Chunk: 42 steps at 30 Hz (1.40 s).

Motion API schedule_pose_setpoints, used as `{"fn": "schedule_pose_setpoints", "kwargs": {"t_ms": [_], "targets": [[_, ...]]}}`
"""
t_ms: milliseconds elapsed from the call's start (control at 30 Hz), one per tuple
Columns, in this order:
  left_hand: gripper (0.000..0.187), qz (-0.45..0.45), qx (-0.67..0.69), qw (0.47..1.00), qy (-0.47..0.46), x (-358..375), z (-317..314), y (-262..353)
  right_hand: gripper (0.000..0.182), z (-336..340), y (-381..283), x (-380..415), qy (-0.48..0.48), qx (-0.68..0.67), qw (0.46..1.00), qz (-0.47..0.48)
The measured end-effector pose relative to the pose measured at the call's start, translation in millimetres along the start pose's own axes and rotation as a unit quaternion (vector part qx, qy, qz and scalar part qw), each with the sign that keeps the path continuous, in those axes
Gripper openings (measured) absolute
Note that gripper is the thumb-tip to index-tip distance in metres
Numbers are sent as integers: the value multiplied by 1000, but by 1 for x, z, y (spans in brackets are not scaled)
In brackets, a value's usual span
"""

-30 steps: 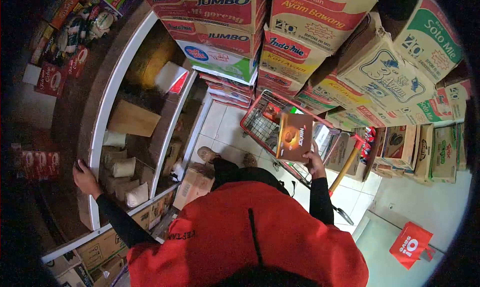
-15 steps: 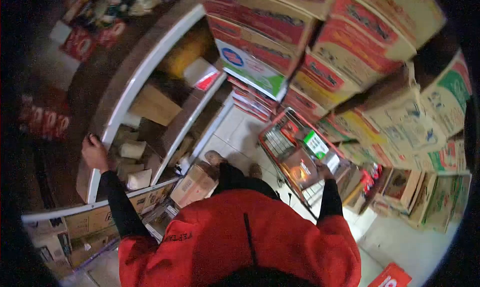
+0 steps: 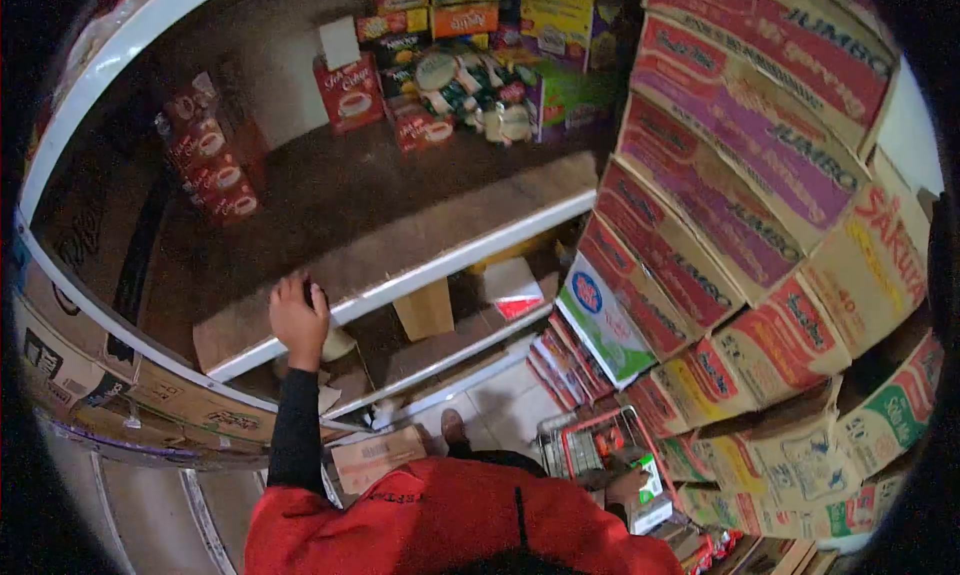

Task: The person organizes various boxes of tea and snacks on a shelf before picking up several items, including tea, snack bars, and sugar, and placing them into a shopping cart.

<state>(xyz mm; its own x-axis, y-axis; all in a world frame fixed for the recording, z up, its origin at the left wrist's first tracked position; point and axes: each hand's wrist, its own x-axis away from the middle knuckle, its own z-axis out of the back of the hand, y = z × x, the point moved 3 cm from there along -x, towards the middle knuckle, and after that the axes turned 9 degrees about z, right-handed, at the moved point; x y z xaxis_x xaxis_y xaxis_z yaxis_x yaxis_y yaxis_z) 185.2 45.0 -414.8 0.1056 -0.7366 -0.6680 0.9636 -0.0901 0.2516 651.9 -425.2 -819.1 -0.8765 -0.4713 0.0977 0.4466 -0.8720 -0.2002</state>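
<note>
My left hand (image 3: 299,320) rests on the front edge of a brown wooden shelf (image 3: 420,210) with white trim. Its fingers are stretched out and it holds nothing. Low on the right, my right hand (image 3: 628,487) is at the shopping cart (image 3: 570,440), beside a green and white box (image 3: 648,477). Its fingers are too dim and partly hidden to read. On the shelf stand small red boxes with a cup picture (image 3: 350,97), a heap of green and white packets (image 3: 470,85) and a purple-green box (image 3: 575,100).
Tall stacks of cardboard cartons (image 3: 730,155) rise on the right. A lower shelf holds a white and red box (image 3: 512,287). A closed carton (image 3: 378,458) lies on the tiled floor (image 3: 500,405) near my feet. More cartons (image 3: 60,365) line the left side.
My view has swung up and left, bringing the upper shelf to the middle and the cart lower. My left hand stays at the shelf edge, its fingers now stretched out over the top.
</note>
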Motion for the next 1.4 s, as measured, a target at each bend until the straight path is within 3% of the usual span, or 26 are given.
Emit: {"fn": "schedule_pose_setpoints", "kwargs": {"t_ms": [100,133,200,267,400,467,533,600,633,700,767,867,900,967,1033,1100,1133,1167,1200,1233,1267,1333,1367,1400], "targets": [[35,8,-5,1000,2,1,-2,-1,50,83,-140,-41,108,-139,969,170],[36,13,-8,1000,-12,0,-4,-2,47,71,-163,-70,137,-213,943,216],[39,4,-5,999,-36,-3,2,1,38,134,-257,-95,151,-243,906,314],[42,13,5,999,-49,-4,5,3,31,214,-353,-110,173,-338,827,415],[45,6,11,997,-79,-5,3,1,25,318,-515,-130,186,-466,705,501],[46,9,13,997,-81,-9,8,5,27,340,-587,-150,115,-553,658,498],[46,9,23,997,-79,-8,7,4,30,312,-662,-220,23,-530,694,487],[46,4,17,997,-70,-8,6,3,35,320,-720,-220,-194,-727,576,318],[47,7,18,997,-73,-9,6,3,35,337,-733,-206,-199,-729,572,320],[48,13,15,997,-69,-8,3,1,58,374,-747,-176,-297,-681,605,286],[48,19,18,998,-61,-9,4,1,62,330,-782,-224,-273,-666,619,316],[47,29,13,998,-48,-7,6,3,62,317,-795,-230,-392,-689,597,121],[47,37,13,998,-47,-7,4,2,52,301,-804,-235,-404,-732,503,219],[45,45,20,998,-43,-6,5,3,42,275,-806,-239,-416,-758,399,306],[44,49,26,997,-54,-6,5,1,18,305,-790,-190,-406,-742,449,289],[41,56,54,995,-66,-11,8,4,11,305,-763,-143,-467,-788,353,190],[41,54,53,995,-66,-13,9,3,15,299,-740,-121,-535,-788,293,78],[38,69,112,988,-76,-16,9,-1,20,305,-713,-95,-588,-759,274,60],[36,83,171,978,-86,-19,10,-5,26,296,-694,-83,-639,-700,319,11],[35,74,198,975,-73,-23,11,-7,35,298,-671,-73,-763,-598,235,63],[35,75,198,975,-72,-30,15,-2,43,304,-656,-67,-812,-497,261,161],[36,107,218,959,-145,-50,24,11,44,317,-640,-69,-811,-417,342,226],[37,98,233,952,-171,-57,16,10,44,333,-639,-73,-814,-413,342,224],[37,104,232,952,-172,-70,11,16,38,357,-651,-87,-710,-433,418,367]]}}
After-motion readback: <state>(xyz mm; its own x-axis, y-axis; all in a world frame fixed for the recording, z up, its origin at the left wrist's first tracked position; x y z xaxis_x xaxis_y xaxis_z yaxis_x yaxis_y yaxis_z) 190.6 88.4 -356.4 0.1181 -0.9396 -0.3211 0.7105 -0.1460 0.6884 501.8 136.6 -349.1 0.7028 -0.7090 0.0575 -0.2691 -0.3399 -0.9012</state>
